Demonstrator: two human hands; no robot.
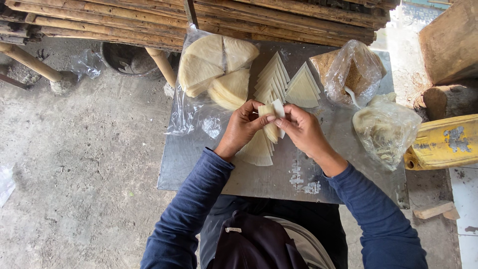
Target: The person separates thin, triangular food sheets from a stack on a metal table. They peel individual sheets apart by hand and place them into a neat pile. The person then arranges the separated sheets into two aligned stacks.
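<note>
Dark blue sleeves are reaching up from the near edge of the grey metal table (199, 169), over a dark apron. Both hands are meeting above the table's middle: the left hand (242, 127) is curling its fingers around a pale, thin triangular pastry wrapper (271, 122), while the right hand (301, 128) is pinching the same wrapper's upper corner between thumb and forefinger. Beneath them a fanned stack of cream triangular wrappers (256, 149) is lying on the table. Two more fanned stacks (286, 82) are sitting toward the far edge. At the far left corner, quarter-round wrapper sheets in clear plastic (216, 69) are resting. Near the right edge, a clear bag of brown crumbs (348, 69) and a clear bag of pale filling (386, 127) are standing close together.
</note>
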